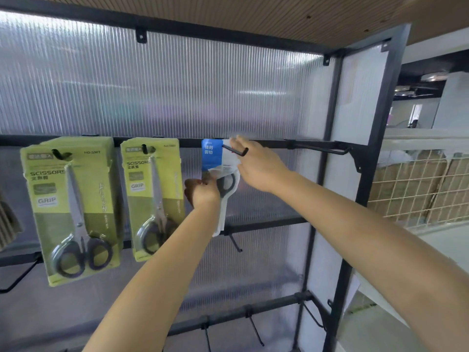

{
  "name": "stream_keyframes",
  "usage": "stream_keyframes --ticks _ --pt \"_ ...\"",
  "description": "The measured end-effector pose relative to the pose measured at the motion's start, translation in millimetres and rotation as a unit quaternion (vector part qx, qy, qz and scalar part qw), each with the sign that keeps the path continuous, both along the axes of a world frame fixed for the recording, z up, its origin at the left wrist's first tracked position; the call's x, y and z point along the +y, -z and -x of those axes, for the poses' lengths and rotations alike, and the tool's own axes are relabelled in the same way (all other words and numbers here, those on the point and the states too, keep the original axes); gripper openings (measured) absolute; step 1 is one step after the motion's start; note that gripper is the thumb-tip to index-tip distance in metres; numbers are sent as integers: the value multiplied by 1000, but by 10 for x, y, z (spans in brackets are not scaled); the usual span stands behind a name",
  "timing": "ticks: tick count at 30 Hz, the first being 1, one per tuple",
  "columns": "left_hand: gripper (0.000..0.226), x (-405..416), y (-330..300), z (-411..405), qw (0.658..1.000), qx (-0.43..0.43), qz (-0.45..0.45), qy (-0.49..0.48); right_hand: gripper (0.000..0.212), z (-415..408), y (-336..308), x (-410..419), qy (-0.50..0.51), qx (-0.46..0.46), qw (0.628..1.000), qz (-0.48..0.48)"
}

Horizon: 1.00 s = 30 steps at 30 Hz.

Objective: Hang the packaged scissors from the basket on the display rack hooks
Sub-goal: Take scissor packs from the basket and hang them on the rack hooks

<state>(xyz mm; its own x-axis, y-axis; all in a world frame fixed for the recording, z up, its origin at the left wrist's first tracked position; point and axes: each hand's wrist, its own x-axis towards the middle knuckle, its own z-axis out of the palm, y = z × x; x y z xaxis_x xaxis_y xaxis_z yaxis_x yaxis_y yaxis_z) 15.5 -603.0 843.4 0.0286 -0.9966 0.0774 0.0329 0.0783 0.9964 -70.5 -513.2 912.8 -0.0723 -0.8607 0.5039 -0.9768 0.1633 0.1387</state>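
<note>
A blue-and-white scissors pack (212, 154) hangs at a black hook (234, 150) on the rack's upper rail. My left hand (201, 191) grips the pack's lower part by the dark scissor handles. My right hand (256, 165) holds the pack's top edge beside the hook, fingers blurred. Whether the hook passes through the pack's hole is unclear. Two stacks of green scissors packs (69, 207) (154, 194) hang on hooks to the left. The basket is out of view.
A bare hook (319, 147) juts out on the same rail to the right. Lower rails carry more bare hooks (234, 242) (255, 329). The rack's black side post (365, 179) stands at right, with a wire mesh fence (418, 189) beyond it.
</note>
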Motion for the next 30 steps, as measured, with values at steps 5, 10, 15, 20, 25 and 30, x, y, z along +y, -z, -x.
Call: stream_keyframes --ticks 5,10,15,20,25,30 --pt "48 223 -31 -9 990 -109 79 -31 63 26 69 185 2 19 1000 20" --pt "44 644 48 -58 952 -197 233 -35 54 99 159 673 29 14 998 61" --pt "36 1278 278 -19 914 -271 294 64 45 181 351 1404 82 -31 994 60" --pt "40 2185 499 194 882 -300 302 204 44 287 698 2416 156 -102 981 56" --pt "35 3368 933 559 837 -313 303 332 41 404 1209 3714 263 -206 939 78" --pt "45 4647 1623 714 757 -333 318 464 40 320 1933 5076 363 -270 889 77"
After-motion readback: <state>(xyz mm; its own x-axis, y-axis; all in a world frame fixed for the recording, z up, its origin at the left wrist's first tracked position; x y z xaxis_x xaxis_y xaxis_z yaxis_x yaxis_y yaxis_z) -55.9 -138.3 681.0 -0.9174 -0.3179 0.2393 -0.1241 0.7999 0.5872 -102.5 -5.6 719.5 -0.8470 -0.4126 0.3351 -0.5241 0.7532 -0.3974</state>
